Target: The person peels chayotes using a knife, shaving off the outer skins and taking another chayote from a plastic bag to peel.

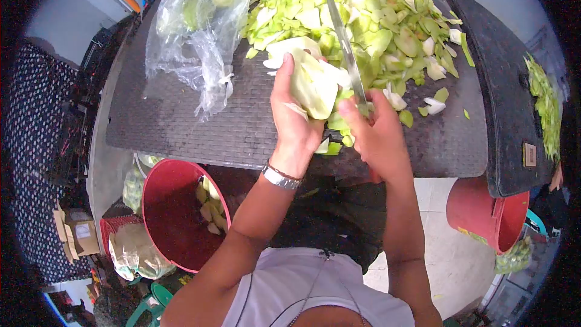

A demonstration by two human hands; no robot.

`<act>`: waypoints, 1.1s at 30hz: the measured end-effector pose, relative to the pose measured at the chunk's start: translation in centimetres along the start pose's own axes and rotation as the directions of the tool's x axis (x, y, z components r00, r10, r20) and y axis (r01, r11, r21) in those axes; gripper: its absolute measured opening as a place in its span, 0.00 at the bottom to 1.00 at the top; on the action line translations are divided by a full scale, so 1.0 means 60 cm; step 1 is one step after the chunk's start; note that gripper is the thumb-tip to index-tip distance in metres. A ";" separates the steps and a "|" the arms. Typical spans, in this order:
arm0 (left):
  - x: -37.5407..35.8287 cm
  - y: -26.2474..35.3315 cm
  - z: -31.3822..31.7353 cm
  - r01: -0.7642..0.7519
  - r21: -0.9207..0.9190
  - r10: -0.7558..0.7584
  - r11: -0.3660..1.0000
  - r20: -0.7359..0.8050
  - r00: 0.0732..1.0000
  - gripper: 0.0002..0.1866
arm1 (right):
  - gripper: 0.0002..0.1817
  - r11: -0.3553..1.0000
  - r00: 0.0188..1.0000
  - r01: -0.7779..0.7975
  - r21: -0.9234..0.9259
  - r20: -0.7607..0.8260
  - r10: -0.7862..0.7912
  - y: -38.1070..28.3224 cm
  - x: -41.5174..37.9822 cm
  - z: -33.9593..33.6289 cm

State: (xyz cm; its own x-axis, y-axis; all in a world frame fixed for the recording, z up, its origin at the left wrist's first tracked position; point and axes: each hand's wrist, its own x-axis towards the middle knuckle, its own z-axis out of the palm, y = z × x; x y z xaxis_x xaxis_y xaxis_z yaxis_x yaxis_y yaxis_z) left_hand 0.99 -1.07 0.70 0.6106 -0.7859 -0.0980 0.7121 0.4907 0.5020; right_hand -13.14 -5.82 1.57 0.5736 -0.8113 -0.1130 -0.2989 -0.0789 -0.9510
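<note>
My left hand (293, 124) holds a peeled pale green fruit (316, 85) above the dark work surface (181, 115). My right hand (378, 136) grips the handle of a long knife (346, 48); its blade points away from me, lying along the right side of the fruit. Behind the hands lies a big heap of green fruit slices (363, 12). A watch is on my left wrist.
A clear plastic bag (200, 18) with green fruit lies at the back left of the surface. A red bucket (175, 212) with pale pieces stands below on the left, another red bucket (487, 215) on the right. A second dark surface (508, 85) holds green shreds.
</note>
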 end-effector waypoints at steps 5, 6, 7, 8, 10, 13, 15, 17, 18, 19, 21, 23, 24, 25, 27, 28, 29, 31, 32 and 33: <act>-0.004 0.005 0.008 -0.005 -0.034 0.005 0.999 0.004 1.000 0.26 | 0.28 0.977 0.986 0.160 -0.142 0.063 -0.153 -0.022 -0.024 0.003; -0.001 0.009 0.003 -0.003 -0.047 0.004 0.999 0.020 1.000 0.27 | 0.28 0.972 0.985 0.156 -0.173 0.100 -0.140 -0.023 -0.034 0.003; 0.000 0.011 0.001 0.000 -0.061 0.002 0.998 0.036 0.999 0.28 | 0.27 0.967 0.983 0.152 -0.205 0.136 -0.125 -0.024 -0.047 0.005; 0.004 0.010 0.003 -0.028 -0.096 0.027 0.995 -0.010 1.000 0.30 | 0.27 0.960 0.980 0.146 -0.237 0.170 -0.107 -0.022 -0.060 0.007; 0.006 0.012 -0.003 -0.060 -0.122 0.064 0.991 0.028 0.998 0.30 | 0.25 0.951 0.979 0.141 -0.276 0.182 -0.092 -0.015 -0.080 0.012; -0.001 0.018 0.007 -0.102 -0.084 0.099 0.991 -0.036 0.994 0.31 | 0.24 0.935 0.980 0.061 -0.350 0.197 0.010 -0.022 -0.106 0.007; -0.005 0.022 0.015 -0.125 -0.108 0.122 0.986 -0.032 0.992 0.32 | 0.23 0.923 0.984 0.051 -0.381 0.178 0.019 -0.026 -0.121 -0.001; -0.006 0.023 0.015 -0.126 -0.120 0.127 0.985 0.002 0.992 0.32 | 0.22 0.916 0.980 0.060 -0.396 0.197 0.021 -0.029 -0.135 -0.009; -0.006 0.023 0.011 -0.118 -0.119 0.123 0.986 0.033 0.992 0.32 | 0.21 0.912 0.978 0.064 -0.404 0.207 0.023 -0.030 -0.138 -0.012; -0.006 0.022 0.007 -0.111 -0.117 0.119 0.987 0.063 0.991 0.32 | 0.21 0.904 0.976 0.076 -0.420 0.219 0.019 -0.031 -0.139 -0.015; -0.006 0.016 0.005 -0.149 -0.072 0.154 0.986 0.060 0.986 0.32 | 0.20 0.887 0.970 0.101 -0.450 0.242 0.012 -0.033 -0.140 -0.020; -0.010 0.013 0.007 -0.180 -0.042 0.182 0.983 0.060 0.981 0.32 | 0.20 0.869 0.971 0.111 -0.482 0.238 0.008 -0.030 -0.140 -0.018; -0.015 0.013 0.009 -0.193 -0.034 0.195 0.981 0.061 0.979 0.32 | 0.20 0.859 0.972 0.117 -0.498 0.236 0.005 -0.027 -0.139 -0.016; -0.018 0.012 0.010 -0.206 -0.025 0.207 0.978 0.060 0.976 0.31 | 0.20 0.852 0.976 0.112 -0.512 0.219 0.004 -0.024 -0.139 -0.012; -0.021 0.007 0.013 -0.245 0.041 0.244 0.969 0.033 0.969 0.33 | 0.20 0.837 0.982 0.101 -0.538 0.188 0.003 -0.018 -0.139 -0.001; -0.022 0.005 0.013 -0.263 0.075 0.262 0.962 0.019 0.965 0.34 | 0.20 0.830 0.984 0.110 -0.546 0.179 -0.013 -0.014 -0.139 0.004; -0.022 0.004 0.013 -0.269 0.059 0.269 0.961 0.009 0.963 0.34 | 0.21 0.823 0.985 0.121 -0.556 0.168 -0.031 -0.010 -0.137 0.008; -0.020 -0.001 0.013 -0.276 0.027 0.276 0.961 -0.004 0.961 0.33 | 0.19 0.814 0.991 0.125 -0.567 0.111 -0.075 -0.003 -0.132 0.017; -0.023 -0.006 0.016 -0.316 0.083 0.318 0.945 -0.021 0.948 0.33 | 0.16 0.813 0.992 0.124 -0.568 0.073 -0.100 0.000 -0.126 0.023; -0.031 -0.014 0.022 -0.349 0.141 0.357 0.926 -0.037 0.933 0.33 | 0.14 0.814 0.992 0.119 -0.569 0.034 -0.121 0.001 -0.123 0.027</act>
State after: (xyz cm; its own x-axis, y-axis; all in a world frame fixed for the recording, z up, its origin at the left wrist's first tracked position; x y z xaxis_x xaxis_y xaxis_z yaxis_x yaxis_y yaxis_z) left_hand -1.18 -0.48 1.60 0.8372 -0.5440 0.0560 0.3976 0.6758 0.6206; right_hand -16.17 1.10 1.91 0.6315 -0.7754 -0.0066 -0.6085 -0.4903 -0.6239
